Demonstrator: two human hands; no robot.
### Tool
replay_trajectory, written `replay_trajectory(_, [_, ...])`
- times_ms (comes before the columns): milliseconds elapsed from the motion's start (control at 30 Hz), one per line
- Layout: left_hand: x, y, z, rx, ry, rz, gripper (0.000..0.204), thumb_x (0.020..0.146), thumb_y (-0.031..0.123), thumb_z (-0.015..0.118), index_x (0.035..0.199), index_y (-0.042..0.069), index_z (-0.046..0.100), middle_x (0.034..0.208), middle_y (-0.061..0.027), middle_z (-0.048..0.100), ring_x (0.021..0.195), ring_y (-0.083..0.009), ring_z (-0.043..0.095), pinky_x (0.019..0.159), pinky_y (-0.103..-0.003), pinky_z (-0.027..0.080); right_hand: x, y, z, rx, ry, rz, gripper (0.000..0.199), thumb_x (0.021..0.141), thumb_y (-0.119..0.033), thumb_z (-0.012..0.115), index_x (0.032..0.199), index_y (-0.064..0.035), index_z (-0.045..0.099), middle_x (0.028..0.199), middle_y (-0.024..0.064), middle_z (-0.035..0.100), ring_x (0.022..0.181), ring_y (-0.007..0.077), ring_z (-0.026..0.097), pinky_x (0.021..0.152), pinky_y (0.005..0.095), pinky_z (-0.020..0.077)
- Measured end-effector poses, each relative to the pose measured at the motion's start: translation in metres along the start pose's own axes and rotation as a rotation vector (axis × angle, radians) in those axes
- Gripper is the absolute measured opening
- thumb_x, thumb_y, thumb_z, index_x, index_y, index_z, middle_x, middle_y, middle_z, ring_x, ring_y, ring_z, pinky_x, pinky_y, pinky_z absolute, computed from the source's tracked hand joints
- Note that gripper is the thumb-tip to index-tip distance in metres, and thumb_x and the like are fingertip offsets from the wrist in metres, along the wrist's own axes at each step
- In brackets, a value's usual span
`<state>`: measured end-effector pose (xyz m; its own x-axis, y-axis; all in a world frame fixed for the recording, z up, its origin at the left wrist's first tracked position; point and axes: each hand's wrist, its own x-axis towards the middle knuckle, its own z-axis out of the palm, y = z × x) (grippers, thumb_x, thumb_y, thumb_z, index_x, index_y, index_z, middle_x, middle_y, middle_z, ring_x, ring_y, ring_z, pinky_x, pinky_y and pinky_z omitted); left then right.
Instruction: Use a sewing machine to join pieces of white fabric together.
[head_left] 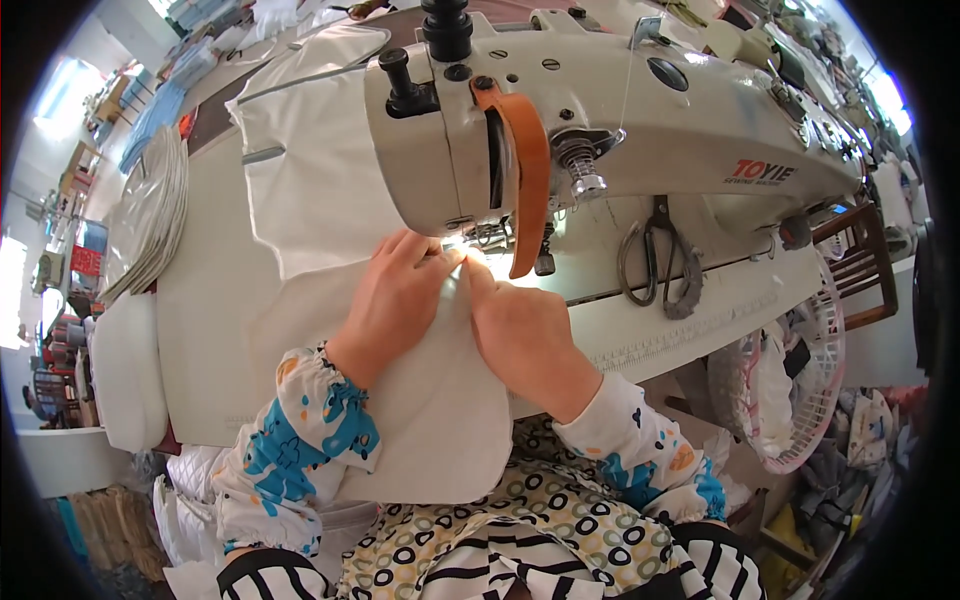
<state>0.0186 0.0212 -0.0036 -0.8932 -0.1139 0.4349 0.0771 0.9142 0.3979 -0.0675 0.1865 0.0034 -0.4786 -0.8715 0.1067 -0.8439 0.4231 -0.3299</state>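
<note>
A white sewing machine (640,115) with an orange curved bar (530,150) stands in front of me. Under its head lies a white fabric piece (430,420), which spreads over the table's front edge towards my lap. My left hand (390,300) is closed, its fingertips pinching the fabric right beside the lit needle area. From the other side my right hand (530,335) meets it, fingers curled, thumb and forefinger gripping the same fabric. The fingertips of both hands almost touch. Needle and presser foot are mostly hidden by the hands, the bar and the glare.
Dark-handled scissors (660,262) lie on the table right of the needle. A ruler strip (650,350) runs along the front edge. More white fabric (310,180) lies left of the machine head. A stack of pale pieces (150,210) sits far left; a white plastic basket (800,400) stands right.
</note>
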Motion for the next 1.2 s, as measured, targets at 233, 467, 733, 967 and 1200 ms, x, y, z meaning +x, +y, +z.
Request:
replay_trajectory(233, [0.003,-0.007,0.001,-0.011,-0.029,-0.08,0.022,0.084,-0.002,0.062,0.103,0.002,0.073,0.105,-0.0122,0.061,0.104,-0.0322,0.059,0.092,-0.042,0.048,0.0,0.002,0.005,0.021,0.102,0.01,0.039,0.092,-0.012,0.058,0.129,-0.0007,0.059,0.073,0.01,0.068,0.063,0.0297,0.068,0.055,0.0428,0.0518])
replay_trajectory(467, [0.006,-0.011,0.001,0.027,-0.033,-0.027,0.028,0.083,-0.001,0.065,0.11,0.003,0.072,0.107,-0.0111,0.062,0.107,-0.0322,0.059,0.096,-0.042,0.047,0.007,0.042,-0.041,0.621,0.394,0.162,0.025,0.089,-0.005,0.069,0.112,0.0006,0.063,0.075,0.0078,0.068,0.059,0.0213,0.064,0.056,0.0361,0.0491])
replay_trajectory(733, [0.007,-0.011,0.001,0.039,-0.021,-0.016,0.032,0.082,-0.001,0.066,0.113,0.006,0.073,0.106,-0.0096,0.062,0.108,-0.0307,0.058,0.098,-0.04,0.046,0.03,0.075,-0.054,0.764,0.299,0.118,0.012,0.087,-0.002,0.068,0.098,0.0024,0.066,0.069,0.0037,0.063,0.056,0.0088,0.056,0.054,0.027,0.0432])
replay_trajectory(967, [0.007,-0.015,0.0,0.074,-0.062,-0.005,0.029,0.081,-0.001,0.065,0.108,0.005,0.073,0.109,-0.0108,0.062,0.11,-0.0306,0.058,0.099,-0.04,0.046,0.031,0.072,-0.045,0.439,0.509,-0.033,0.012,0.088,-0.005,0.069,0.097,0.0026,0.066,0.074,0.0074,0.068,0.055,0.0135,0.059,0.054,0.0284,0.0464])
replay_trajectory(1200, [0.008,-0.004,-0.014,0.245,-0.146,-0.055,0.024,0.09,0.011,0.062,0.111,0.006,0.072,0.124,-0.0145,0.06,0.123,-0.0348,0.053,0.11,-0.048,0.037,-0.013,0.045,-0.044,0.571,0.458,0.033,0.02,0.087,-0.001,0.067,0.107,-0.0014,0.066,0.086,0.0104,0.069,0.059,0.0206,0.062,0.056,0.0308,0.0492])
